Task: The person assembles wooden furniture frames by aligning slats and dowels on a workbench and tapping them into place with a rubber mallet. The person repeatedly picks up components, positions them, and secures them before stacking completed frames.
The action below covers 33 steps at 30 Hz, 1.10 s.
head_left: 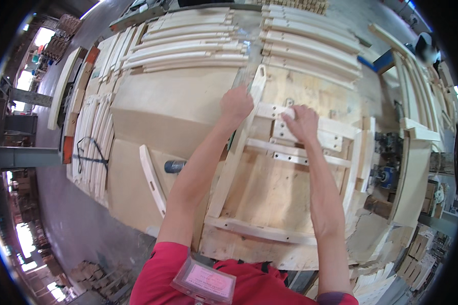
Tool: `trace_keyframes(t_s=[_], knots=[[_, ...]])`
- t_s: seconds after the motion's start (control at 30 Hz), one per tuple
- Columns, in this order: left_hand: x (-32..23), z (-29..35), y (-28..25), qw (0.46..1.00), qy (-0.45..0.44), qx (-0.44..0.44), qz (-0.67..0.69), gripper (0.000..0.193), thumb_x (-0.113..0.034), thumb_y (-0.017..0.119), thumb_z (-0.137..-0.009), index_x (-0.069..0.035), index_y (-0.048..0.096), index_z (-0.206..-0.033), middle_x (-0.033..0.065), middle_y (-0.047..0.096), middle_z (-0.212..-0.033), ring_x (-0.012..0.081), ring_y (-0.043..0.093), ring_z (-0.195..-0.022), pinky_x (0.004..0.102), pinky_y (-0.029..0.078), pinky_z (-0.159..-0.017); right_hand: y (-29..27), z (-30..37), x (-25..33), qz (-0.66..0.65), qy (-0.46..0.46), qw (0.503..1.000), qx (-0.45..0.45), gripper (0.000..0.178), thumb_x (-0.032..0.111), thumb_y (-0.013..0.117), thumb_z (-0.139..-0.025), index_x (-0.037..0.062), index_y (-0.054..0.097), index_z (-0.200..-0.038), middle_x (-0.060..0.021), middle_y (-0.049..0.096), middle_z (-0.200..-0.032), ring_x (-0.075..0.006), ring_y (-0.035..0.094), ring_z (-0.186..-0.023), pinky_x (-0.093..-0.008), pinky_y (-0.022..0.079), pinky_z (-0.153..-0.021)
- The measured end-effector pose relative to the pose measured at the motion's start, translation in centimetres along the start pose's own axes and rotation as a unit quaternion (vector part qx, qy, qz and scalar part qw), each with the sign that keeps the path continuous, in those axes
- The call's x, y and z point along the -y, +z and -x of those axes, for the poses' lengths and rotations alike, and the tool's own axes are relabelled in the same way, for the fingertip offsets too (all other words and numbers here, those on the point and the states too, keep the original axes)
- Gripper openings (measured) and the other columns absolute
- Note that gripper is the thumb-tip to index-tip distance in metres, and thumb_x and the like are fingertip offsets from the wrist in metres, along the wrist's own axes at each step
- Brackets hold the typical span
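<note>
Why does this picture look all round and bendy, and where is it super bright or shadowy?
Head view: the fisheye lens bends edges toward a dark, round rim; head view: the windows at far left glare white; head view: soft shadows fall on the plywood board; head view: the left hand and right hand look fairly clear.

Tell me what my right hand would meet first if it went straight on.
Probably the nearest slat, beyond the bare plywood; depth is unclear, so your right hand might pass above it.
</note>
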State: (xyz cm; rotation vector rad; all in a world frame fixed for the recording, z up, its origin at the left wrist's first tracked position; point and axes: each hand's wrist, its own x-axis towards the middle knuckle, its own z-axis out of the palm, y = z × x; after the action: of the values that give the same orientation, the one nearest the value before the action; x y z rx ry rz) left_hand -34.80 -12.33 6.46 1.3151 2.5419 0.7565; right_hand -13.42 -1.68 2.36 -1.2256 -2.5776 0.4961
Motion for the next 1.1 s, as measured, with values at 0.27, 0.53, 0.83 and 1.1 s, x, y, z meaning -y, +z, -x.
trace_keyframes(t_s=[0.27,0.53,0.83,1.1], knots=[[1.0,1.6,-0.4,0.995,0.057,-0.082,0.030,0.017,-0.019,0.059,-0.090,-0.003,0.064,-0.090,0.0210,0.068,-0.085,0.0436,0.066,-0.080,0.0553,0.052,-0.072,-0.8,-0.1,0.7,-0.017,-0.028,0.999,-0.003,0.046,0.051,0.070,-0.087,0.0143,0.072,-0.115,-0.0108,0.069,-0.112,-0.0317,0.059,-0.112,-0.0465,0.035,-0.107],[2.0,13.5,-4.2,0.969,-0.013,-0.218,0.115,0.017,-0.016,0.069,-0.093,-0.005,0.059,-0.086,0.0173,0.061,-0.079,0.0375,0.061,-0.070,0.0491,0.047,-0.061,-2.8,1.0,-0.9,-0.141,0.003,0.988,-0.060,0.051,0.037,0.076,-0.084,0.0086,0.067,-0.125,-0.0143,0.067,-0.123,-0.0339,0.057,-0.117,-0.0462,0.035,-0.110],[4.0,30.3,-7.3,0.986,-0.125,-0.101,-0.031,0.066,-0.034,0.077,-0.087,0.005,0.052,-0.134,0.0249,0.054,-0.128,0.0421,0.055,-0.119,0.0483,0.049,-0.095,-9.8,28.4,-6.6,0.057,0.310,0.917,-0.245,0.072,0.028,0.077,-0.081,-0.0040,0.050,-0.139,-0.0293,0.052,-0.138,-0.0438,0.046,-0.131,-0.0544,0.037,-0.109],[-2.8,33.2,-3.2,0.989,-0.148,0.004,0.028,0.054,-0.031,0.076,-0.082,0.000,0.057,-0.122,0.0265,0.065,-0.110,0.0445,0.064,-0.106,0.0506,0.050,-0.092,-17.4,37.1,-11.8,-0.054,0.408,0.909,-0.061,0.052,0.018,0.076,-0.070,-0.0062,0.059,-0.113,-0.0275,0.070,-0.104,-0.0462,0.067,-0.100,-0.0486,0.054,-0.089]])
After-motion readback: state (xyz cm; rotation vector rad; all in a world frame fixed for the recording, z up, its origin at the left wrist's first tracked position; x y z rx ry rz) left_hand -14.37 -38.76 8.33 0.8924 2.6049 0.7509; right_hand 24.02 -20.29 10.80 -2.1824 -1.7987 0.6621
